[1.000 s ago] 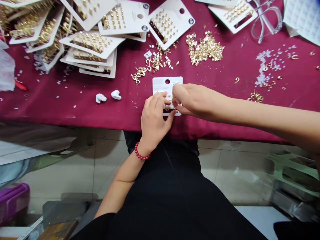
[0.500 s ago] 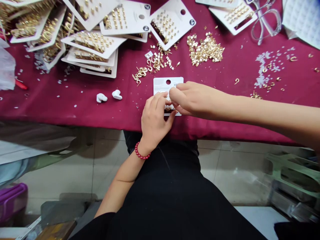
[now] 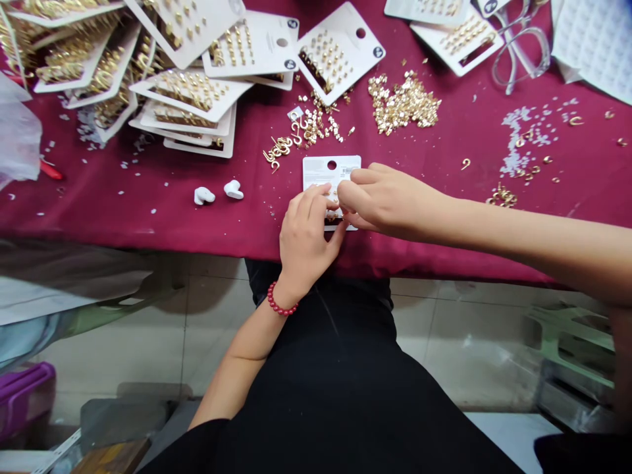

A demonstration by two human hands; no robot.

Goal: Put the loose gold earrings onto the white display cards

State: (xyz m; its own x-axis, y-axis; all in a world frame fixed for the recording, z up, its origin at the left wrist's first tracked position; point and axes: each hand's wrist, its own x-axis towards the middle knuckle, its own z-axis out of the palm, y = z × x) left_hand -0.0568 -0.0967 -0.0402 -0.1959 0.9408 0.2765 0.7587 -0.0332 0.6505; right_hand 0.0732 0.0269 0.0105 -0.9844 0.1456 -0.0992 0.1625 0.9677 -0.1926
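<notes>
A white earring card [image 3: 316, 170] with a round hole near its top lies on the cloth at the table's front edge. My left hand [image 3: 305, 227], a red bead bracelet at its wrist, holds the card down, fingers over its left side and thumb at the lower edge. Over the card's right side, my right hand [image 3: 378, 199] is closed in a pinch; its fingertips hide whatever is between them. Small gold studs show on the card between the hands. Beyond it lie gold hook-shaped pieces [image 3: 277, 151] and a pile of small gold pieces [image 3: 403, 104].
Stacked earring cards [image 3: 197, 92] fill the back left. Two white earbuds [image 3: 233, 189] lie left of my hands. Clear-framed glasses [image 3: 523, 59] and a bubbled white sheet [image 3: 595, 49] are at the back right. White bits [image 3: 516, 135] and gold hooks are scattered on the right.
The view has shifted slightly. Both hands stay at the card in nearly the same pose, and the right forearm sits a little lower.
</notes>
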